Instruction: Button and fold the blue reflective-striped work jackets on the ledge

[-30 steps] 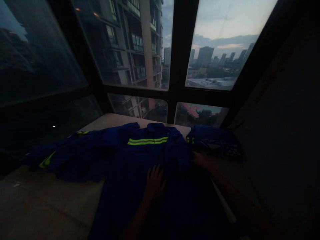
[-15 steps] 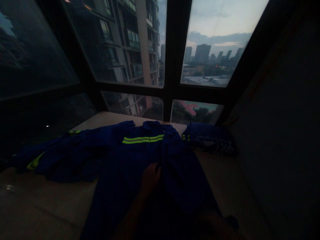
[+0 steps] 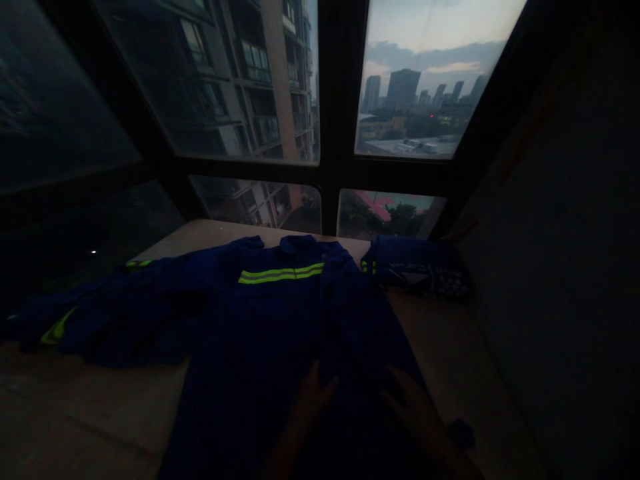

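A dark blue work jacket (image 3: 280, 320) lies spread on a light ledge, collar toward the window, with a yellow-green and grey reflective stripe across it. Its lower end runs out of view in the dark. Over the middle of the cloth is my left hand (image 3: 314, 395), thumb and forefinger apart. My right hand (image 3: 411, 400) is farther right, near the jacket's right edge, its thumb also apart from the fingers. Whether the fingertips press on the fabric is too dark to see.
More blue cloth with yellow-green bands (image 3: 135, 313) lies crumpled at the left. A folded or rolled blue bundle with white print (image 3: 420, 267) rests at the back right by the wall. Dark-framed windows (image 3: 330, 173) rise behind the pale ledge (image 3: 200, 232).
My left hand has drawn back toward me over the jacket. My right hand has come forward into clearer view at the right. The camera has shifted slightly.
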`<action>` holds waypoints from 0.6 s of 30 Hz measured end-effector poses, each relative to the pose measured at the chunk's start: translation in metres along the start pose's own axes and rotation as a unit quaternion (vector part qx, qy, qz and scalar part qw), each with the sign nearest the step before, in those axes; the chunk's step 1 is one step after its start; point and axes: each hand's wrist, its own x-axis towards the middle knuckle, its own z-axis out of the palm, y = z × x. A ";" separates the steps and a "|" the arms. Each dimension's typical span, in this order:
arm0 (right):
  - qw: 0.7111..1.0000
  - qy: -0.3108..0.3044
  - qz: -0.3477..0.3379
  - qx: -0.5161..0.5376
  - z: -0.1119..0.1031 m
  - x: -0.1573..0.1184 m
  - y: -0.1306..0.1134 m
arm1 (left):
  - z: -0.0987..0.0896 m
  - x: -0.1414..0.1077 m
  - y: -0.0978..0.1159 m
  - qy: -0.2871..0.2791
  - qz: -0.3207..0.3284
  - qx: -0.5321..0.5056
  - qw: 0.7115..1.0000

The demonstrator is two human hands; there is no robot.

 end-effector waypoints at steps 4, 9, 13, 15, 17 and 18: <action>1.000 -0.018 0.022 -0.011 0.022 -0.015 0.001 | 0.015 -0.034 -0.007 -0.059 -0.025 -0.141 0.988; 0.999 -0.036 0.038 -0.014 0.022 -0.021 -0.012 | 0.027 -0.065 -0.008 -0.120 -0.065 -0.285 0.949; 0.992 -0.031 0.086 0.090 0.007 -0.019 -0.015 | 0.029 -0.076 -0.006 -0.107 -0.068 -0.260 0.957; 0.977 -0.002 0.135 0.168 -0.002 -0.024 -0.008 | 0.026 -0.081 -0.002 -0.101 -0.043 -0.267 0.957; 0.964 0.024 0.150 0.217 -0.009 -0.033 0.003 | 0.022 -0.086 0.002 -0.096 -0.023 -0.275 0.956; 0.963 0.029 0.143 0.229 -0.010 -0.037 0.008 | 0.019 -0.089 0.005 -0.095 -0.018 -0.279 0.955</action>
